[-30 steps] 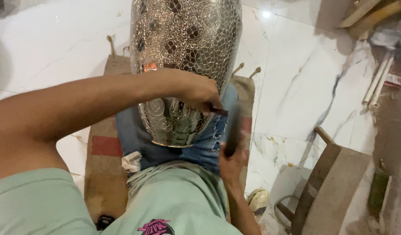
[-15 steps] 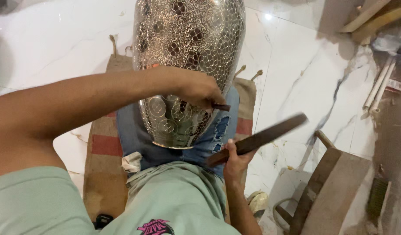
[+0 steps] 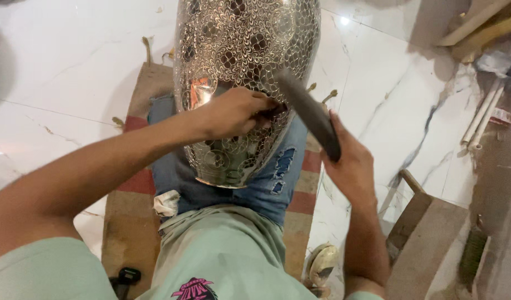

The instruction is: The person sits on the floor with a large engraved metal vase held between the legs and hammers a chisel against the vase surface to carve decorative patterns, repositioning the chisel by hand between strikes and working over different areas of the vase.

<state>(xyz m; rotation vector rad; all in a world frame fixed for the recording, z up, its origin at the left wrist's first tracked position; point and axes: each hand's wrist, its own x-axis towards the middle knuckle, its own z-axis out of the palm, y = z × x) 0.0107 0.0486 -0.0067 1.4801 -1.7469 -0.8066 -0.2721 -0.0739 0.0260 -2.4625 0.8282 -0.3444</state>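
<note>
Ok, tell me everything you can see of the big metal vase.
The vase is large, bulbous and silvery, its shiny metal covered in fine scale-like engraved patterns with darker round motifs. It lies tilted across the person's jeans-clad lap, narrow end toward the body, wide body running out of the frame's top. The left hand rests on its side, pressing a small tool against the surface. The right hand holds a dark bar in front of it; whether that touches the vase is unclear.

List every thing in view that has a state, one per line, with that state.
Metal vase: lying across the lap, patterned surface up.
Left hand: closed on a small tool pressed against the vase.
Dark bar: raised, its end at the left hand.
Right hand: grip closed on the dark bar.
Jeans: torn.
</note>
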